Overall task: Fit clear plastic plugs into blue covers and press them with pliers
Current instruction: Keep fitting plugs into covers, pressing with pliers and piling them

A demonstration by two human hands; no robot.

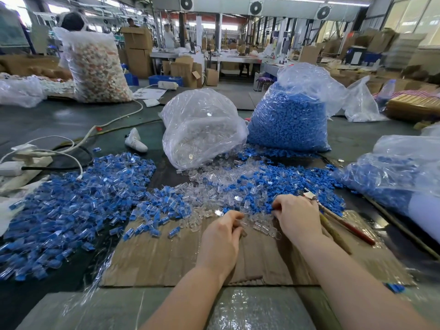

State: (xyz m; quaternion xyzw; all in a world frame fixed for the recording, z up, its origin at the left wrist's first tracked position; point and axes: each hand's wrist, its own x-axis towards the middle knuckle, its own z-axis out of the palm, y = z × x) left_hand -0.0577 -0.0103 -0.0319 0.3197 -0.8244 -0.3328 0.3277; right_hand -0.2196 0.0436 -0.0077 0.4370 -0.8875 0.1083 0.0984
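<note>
My left hand (220, 239) is over the cardboard sheet (166, 256), its fingers curled and pinching a clear plastic plug (243, 225). My right hand (297, 217) is just right of it, fingers curled down into the edge of the loose blue covers (307, 177), apparently pinching one. The pliers (342, 225), with a red handle, lie along the right side of that hand. Loose clear plugs (214, 186) lie between and beyond my hands. A wide heap of fitted blue-and-clear pieces (71, 203) spreads to the left.
A clear bag of plugs (202, 129) and a bag of blue covers (290, 120) stand behind the piles. Another bag of blue parts (392, 172) lies at the right. Power strips and cables (28, 160) are at the left. People and boxes are far behind.
</note>
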